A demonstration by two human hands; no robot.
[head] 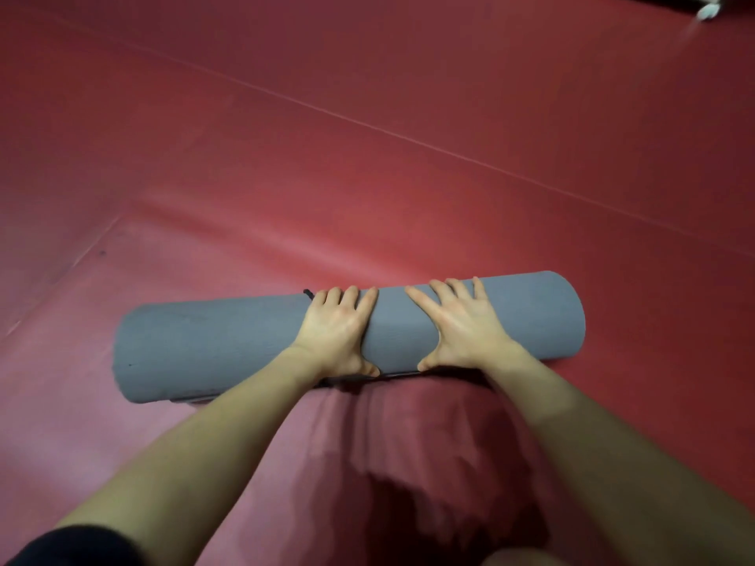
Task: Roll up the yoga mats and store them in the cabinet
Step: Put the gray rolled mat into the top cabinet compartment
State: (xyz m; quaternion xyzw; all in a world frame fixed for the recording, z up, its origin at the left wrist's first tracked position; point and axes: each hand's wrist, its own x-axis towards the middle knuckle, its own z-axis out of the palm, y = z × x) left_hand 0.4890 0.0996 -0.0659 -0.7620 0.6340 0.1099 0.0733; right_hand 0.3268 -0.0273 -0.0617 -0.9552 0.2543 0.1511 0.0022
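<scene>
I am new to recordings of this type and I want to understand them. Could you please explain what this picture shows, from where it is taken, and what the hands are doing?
There is no machine here. A person wears a camera on the head, so the picture looks forward and down along their own bare arms. On the red floor lies a grey yoga mat, already rolled into a tube. The left hand and the right hand both rest flat on top of the roll, fingers straight and spread, near its middle. They press on it and do not grip it. A thin dark cord shows beside the left hand. No cabinet is visible.
</scene>
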